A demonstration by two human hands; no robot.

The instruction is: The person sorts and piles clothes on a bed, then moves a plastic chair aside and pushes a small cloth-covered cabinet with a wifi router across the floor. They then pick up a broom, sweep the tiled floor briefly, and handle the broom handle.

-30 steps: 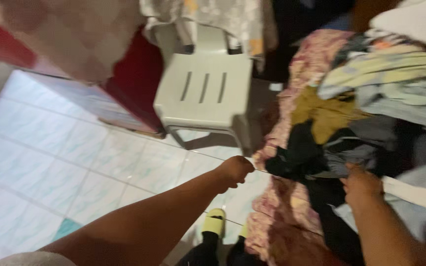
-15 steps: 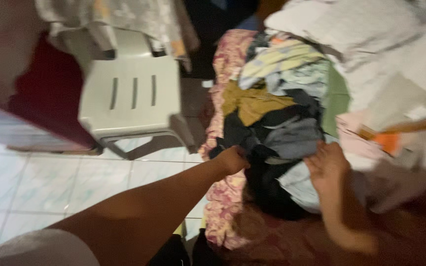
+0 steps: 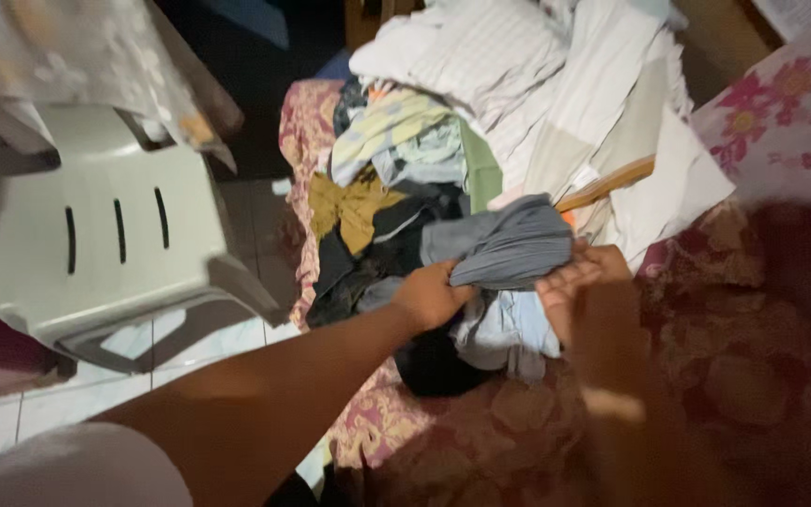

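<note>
Hands gripping grey garment | clothes pile behind | plastic chair left

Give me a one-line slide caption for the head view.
Both hands, left hand and right hand, grip a grey garment above a clothes pile on a floral bedspread.

Left hand clenched; right hand fingers curled, gripping.
</note>
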